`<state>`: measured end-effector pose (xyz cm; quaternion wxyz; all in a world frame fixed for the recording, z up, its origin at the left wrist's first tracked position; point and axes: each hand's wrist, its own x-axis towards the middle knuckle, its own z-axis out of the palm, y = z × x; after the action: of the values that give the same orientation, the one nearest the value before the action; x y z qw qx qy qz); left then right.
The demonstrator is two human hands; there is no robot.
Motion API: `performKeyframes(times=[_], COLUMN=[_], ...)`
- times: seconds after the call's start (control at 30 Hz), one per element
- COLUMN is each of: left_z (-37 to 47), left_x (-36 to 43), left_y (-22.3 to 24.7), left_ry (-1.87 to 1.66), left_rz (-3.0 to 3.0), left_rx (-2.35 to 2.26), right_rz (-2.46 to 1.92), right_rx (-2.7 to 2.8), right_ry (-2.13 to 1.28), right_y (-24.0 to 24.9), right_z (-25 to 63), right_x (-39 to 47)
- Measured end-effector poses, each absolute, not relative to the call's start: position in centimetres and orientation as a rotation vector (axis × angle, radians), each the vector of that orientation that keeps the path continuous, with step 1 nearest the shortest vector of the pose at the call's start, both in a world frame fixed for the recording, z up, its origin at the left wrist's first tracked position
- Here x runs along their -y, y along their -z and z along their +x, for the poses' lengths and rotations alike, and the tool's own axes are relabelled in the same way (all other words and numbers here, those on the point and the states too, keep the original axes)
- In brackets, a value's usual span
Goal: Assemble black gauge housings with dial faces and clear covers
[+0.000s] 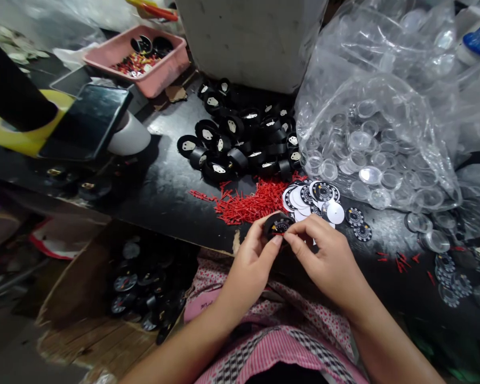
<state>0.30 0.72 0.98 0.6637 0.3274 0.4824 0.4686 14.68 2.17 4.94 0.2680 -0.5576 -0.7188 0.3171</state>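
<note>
My left hand [255,250] is closed around a small black round gauge [279,226] with a printed dial face, held at the table's front edge. On that dial lies a red needle [279,233]. The thumb and forefinger of my right hand [318,246] pinch together at the needle's end, over the gauge's right side. Just beyond my hands spreads a heap of red needles [258,201]. Beside it is a loose pile of round dial cards [310,196], some white side up. Behind these sit several black gauge housings [232,130] with pale metal movements inside.
A plastic bag of clear round covers [378,154] takes up the right side. A pink tray [160,74] of small parts stands at the back left, near a phone [87,122] propped on a white support. Below left, a cardboard box [76,304] holds gauges.
</note>
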Motion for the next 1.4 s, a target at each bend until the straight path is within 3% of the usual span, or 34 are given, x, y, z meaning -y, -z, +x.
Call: performKeyframes(times=[0.73, 0.9, 1.2, 1.4], left_z=[-1.1, -1.0, -0.7, 0.8], left_x=[0.5, -0.6, -0.3, 0.4], left_y=[-1.5, -1.8, -1.8, -1.2], left_ry=[-1.032, -0.917, -0.901, -0.982], left_rz=[1.26, 0.925, 0.641, 0.382], left_rx=[-1.336, -1.156, -1.104, -1.069], right_rz=[-1.563, -1.547, -1.366, -1.597], right_rx=[1.832, 1.946, 2.322, 2.086], right_ry=[-0.853, -0.844, -0.262, -0.431], right_y=[-5.0, -5.3, -4.8, -5.7], right_z=[13.7, 14.5, 14.2, 13.2], right_x=[-0.1, -1.1, -2.6, -2.2])
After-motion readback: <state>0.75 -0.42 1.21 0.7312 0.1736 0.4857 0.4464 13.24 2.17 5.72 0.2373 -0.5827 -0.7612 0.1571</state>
